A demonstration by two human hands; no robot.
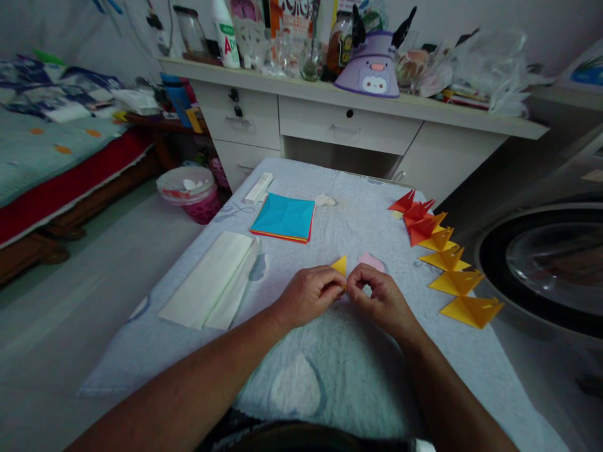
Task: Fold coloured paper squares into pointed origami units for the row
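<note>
Near the middle of the cloth-covered table, my left hand (312,292) pinches a small yellow folded paper (340,265), whose pointed tip sticks up above the fingers. My right hand (379,295) meets it from the right, thumb and forefinger pinched together at the paper's lower edge. The fingers hide most of the paper. Farther back lies a stack of square paper (284,215), blue on top with red and yellow edges below. Along the right edge stands a row of folded paper pieces, red ones (417,216) at the back and yellow ones (472,311) nearer.
Folded whitish sheets (210,279) lie on the table (301,339) at the left, with a small white box (259,188) behind. A crumpled scrap (325,199) is beside the stack. A white desk (348,122) stands behind, a pink bin (200,204) left, a washing machine (556,263) right.
</note>
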